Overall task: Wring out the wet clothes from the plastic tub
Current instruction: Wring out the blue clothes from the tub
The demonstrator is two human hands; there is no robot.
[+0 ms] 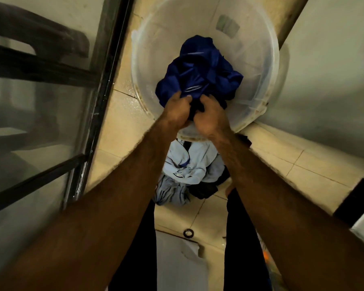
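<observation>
A clear plastic tub [147,49] stands on the tiled floor ahead of me. Inside it lies a bunched dark blue garment [200,70]. My left hand [178,112] grips the near edge of that blue cloth with curled fingers. My right hand [210,116] grips the same cloth right beside it, with a darker fold between the two fists. Both hands are over the tub's near rim.
A heap of light blue clothes [189,164] lies on the floor between the tub and my legs. A glass door with a dark frame [105,80] runs along the left. A wall [324,70] closes the right side. A small black ring [188,233] sits on the tiles.
</observation>
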